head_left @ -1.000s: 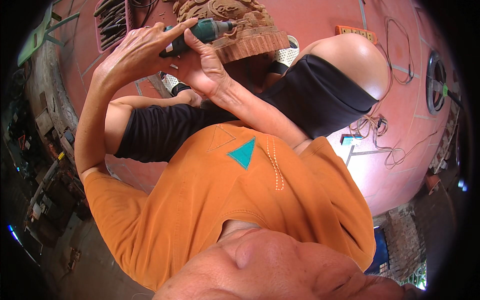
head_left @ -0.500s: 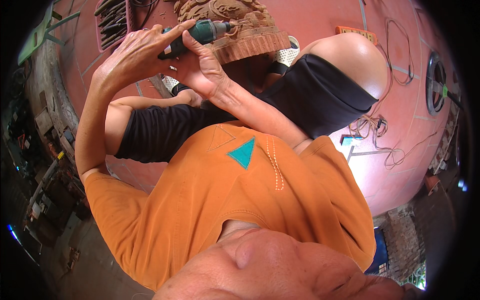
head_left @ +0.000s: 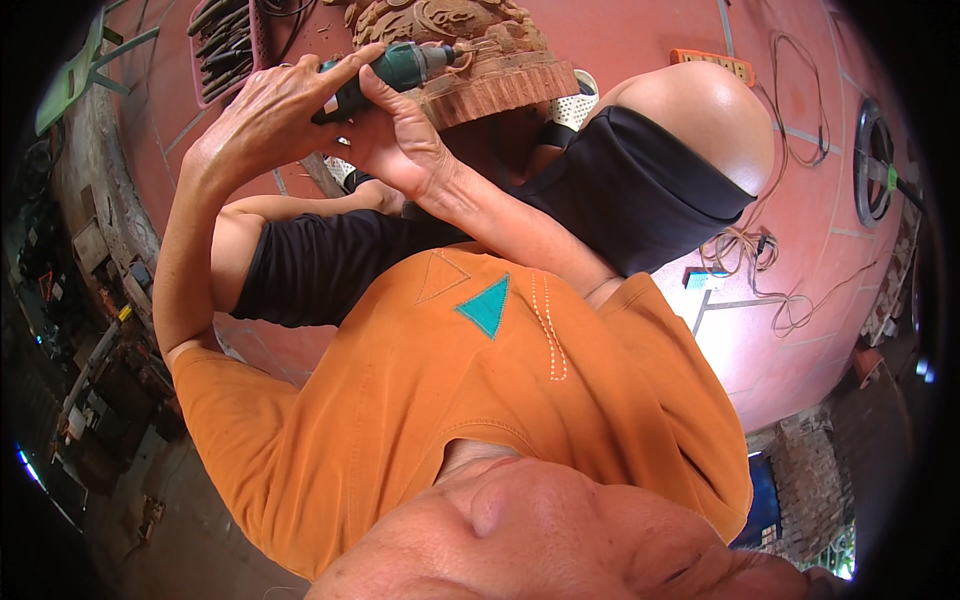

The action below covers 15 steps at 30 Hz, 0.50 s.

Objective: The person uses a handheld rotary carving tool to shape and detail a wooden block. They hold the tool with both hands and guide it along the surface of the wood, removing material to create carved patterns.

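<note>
Both my hands hold a green and black rotary tool (head_left: 402, 66) at the top of the view. My left hand (head_left: 285, 95) wraps over its rear end, with a finger stretched along the body. My right hand (head_left: 400, 140) supports it from the near side, thumb against the body; its other fingers are partly hidden. The tool's nose points right, at a brown wood carving (head_left: 500, 40) with relief work and a thick round base (head_left: 500, 95). The thin bit is at or very near the carved surface; I cannot tell whether it touches.
A pink tray (head_left: 258, 50) of carving tools lies left of the carving. A green stool (head_left: 80, 75) stands farther left, by a weathered log (head_left: 110, 190). On the right are an orange power strip (head_left: 712, 66), loose cords (head_left: 740, 250) and a black ring-shaped object (head_left: 872, 165) on red tiles.
The rotary tool and both hands have shifted very slightly left. My grip on the tool looks the same, and the carving stays in place.
</note>
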Available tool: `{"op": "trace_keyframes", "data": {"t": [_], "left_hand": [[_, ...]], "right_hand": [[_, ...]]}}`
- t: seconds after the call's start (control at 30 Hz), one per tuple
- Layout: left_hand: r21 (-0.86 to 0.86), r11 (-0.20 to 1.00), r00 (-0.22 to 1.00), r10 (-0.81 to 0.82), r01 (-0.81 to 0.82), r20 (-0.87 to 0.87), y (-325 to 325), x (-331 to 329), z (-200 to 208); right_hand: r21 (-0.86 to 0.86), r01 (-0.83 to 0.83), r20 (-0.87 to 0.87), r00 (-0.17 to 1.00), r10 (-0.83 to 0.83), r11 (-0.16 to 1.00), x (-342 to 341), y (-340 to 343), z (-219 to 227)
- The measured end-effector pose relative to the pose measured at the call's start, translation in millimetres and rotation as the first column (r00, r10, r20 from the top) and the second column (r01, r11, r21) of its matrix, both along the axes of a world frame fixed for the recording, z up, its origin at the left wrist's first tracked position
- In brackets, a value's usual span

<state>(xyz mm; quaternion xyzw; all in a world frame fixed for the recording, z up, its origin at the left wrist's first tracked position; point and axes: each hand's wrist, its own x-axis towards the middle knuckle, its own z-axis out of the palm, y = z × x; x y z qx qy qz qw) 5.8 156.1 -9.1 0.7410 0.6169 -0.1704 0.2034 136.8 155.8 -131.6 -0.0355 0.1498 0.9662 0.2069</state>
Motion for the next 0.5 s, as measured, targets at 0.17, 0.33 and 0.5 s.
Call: {"op": "trace_keyframes", "data": {"t": [0.17, 0.33, 0.5], "left_hand": [[0.007, 1.0, 0.999, -0.017, 0.018, -0.03, 2.2, 5.3, 6.9], [0.004, 1.0, 0.999, -0.009, 0.009, -0.044, 1.6, 5.4, 5.0], [-0.023, 1.0, 0.999, 0.019, -0.02, -0.043, 0.8, 4.1, 3.7]], "right_hand": [[-0.021, -0.014, -0.003, 1.0, 0.014, 1.0, 0.1, -0.3, -0.2], [-0.032, -0.019, -0.007, 1.0, 0.019, 0.999, 0.3, -0.8, -0.7], [-0.008, -0.011, -0.007, 1.0, 0.011, 1.0, 1.8, 0.8, 1.6]]}}
